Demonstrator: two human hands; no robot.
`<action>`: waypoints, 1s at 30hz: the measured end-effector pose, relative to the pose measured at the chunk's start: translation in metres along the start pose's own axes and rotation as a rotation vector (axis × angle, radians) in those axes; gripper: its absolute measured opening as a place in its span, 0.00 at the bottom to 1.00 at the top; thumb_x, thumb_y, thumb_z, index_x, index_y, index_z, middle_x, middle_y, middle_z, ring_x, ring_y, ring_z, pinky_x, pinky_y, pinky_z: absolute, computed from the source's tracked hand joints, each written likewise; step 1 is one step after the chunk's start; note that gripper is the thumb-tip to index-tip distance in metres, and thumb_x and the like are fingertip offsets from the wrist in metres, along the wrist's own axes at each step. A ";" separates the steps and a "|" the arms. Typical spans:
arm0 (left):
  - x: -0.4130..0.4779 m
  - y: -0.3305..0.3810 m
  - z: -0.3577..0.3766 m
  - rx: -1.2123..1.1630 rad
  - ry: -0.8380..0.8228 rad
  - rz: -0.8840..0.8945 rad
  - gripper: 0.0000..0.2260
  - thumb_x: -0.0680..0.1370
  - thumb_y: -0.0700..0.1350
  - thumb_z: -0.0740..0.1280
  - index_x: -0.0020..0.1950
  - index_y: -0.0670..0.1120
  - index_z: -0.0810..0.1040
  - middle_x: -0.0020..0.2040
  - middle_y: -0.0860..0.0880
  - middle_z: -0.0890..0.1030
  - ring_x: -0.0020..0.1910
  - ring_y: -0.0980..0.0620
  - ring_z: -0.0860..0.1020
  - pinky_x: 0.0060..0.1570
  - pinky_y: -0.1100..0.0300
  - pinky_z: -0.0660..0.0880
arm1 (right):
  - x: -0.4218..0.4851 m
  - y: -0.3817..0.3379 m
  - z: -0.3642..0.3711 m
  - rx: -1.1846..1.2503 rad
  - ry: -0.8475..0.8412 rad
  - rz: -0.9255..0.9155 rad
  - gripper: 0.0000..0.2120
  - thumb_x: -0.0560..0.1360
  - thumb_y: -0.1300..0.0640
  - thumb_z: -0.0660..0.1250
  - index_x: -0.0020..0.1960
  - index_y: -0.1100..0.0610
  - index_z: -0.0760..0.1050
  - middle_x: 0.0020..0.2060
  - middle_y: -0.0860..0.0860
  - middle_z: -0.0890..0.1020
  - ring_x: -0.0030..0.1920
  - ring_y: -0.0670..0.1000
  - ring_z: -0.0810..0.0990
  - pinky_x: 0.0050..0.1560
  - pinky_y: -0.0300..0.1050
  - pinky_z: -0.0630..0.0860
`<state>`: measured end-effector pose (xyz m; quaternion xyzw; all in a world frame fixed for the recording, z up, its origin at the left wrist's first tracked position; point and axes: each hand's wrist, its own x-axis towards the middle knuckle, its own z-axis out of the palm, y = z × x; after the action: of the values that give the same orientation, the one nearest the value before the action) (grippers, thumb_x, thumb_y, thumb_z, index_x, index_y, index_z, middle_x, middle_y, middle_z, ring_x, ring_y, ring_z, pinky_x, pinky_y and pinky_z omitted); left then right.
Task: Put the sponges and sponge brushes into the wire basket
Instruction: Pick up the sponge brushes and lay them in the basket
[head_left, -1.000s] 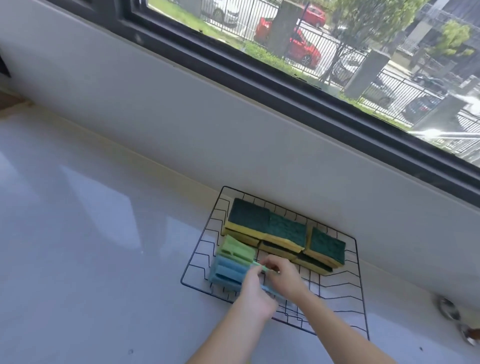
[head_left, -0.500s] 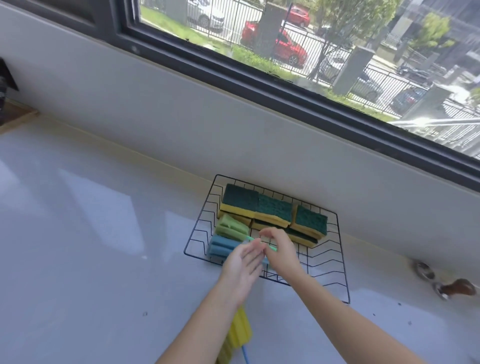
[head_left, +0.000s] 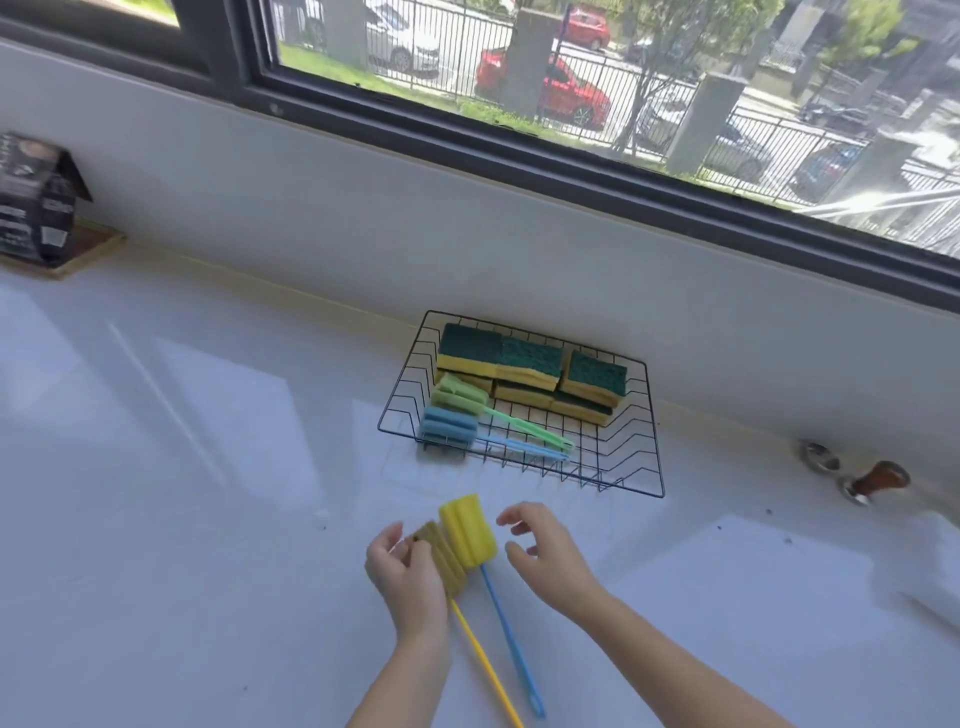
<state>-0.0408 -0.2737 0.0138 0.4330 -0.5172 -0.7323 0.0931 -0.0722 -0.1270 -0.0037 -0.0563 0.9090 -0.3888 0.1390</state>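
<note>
Two sponge brushes left on the table, and your hands are closing in on them.

Your white table (head_left: 156, 467) carries the wire basket (head_left: 655, 415) at the far side, already holding the stacked green-and-yellow sponges (head_left: 530, 358) plus a green brush (head_left: 460, 396) and a blue brush (head_left: 449, 427) near its left edge. Near you lie the blue-handled brush (head_left: 467, 530) and the yellow-handled brush (head_left: 441, 558), heads touching. Your left hand (head_left: 408, 577) curls against the darker head without a clear grasp; your right hand (head_left: 553, 553) hangs open, holding nothing. Lift one by its soft head and the long handle may swing and drag its neighbour; a handle could also snag the basket wires.
</note>
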 end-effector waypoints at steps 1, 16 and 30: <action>-0.003 -0.007 -0.006 0.008 0.063 -0.022 0.16 0.75 0.31 0.58 0.63 0.37 0.69 0.48 0.47 0.71 0.44 0.48 0.73 0.43 0.65 0.74 | -0.006 0.005 0.006 -0.023 -0.025 0.036 0.13 0.73 0.62 0.63 0.56 0.51 0.71 0.54 0.46 0.75 0.52 0.44 0.75 0.51 0.42 0.74; -0.034 -0.078 -0.007 0.087 -0.207 -0.373 0.04 0.67 0.30 0.66 0.38 0.31 0.73 0.22 0.40 0.75 0.30 0.46 0.69 0.27 0.61 0.63 | -0.025 0.018 0.016 -0.064 -0.231 0.154 0.15 0.67 0.66 0.63 0.37 0.46 0.65 0.41 0.49 0.78 0.40 0.52 0.80 0.46 0.51 0.77; -0.019 -0.027 0.054 0.064 -0.390 -0.294 0.09 0.78 0.35 0.59 0.44 0.45 0.76 0.42 0.47 0.80 0.42 0.51 0.77 0.36 0.58 0.71 | 0.026 -0.011 -0.044 0.063 0.006 -0.016 0.21 0.68 0.72 0.59 0.36 0.44 0.69 0.35 0.45 0.79 0.36 0.45 0.80 0.41 0.39 0.77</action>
<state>-0.0599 -0.2141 0.0067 0.3568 -0.4800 -0.7909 -0.1296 -0.1104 -0.1095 0.0281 -0.0580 0.8963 -0.4184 0.1348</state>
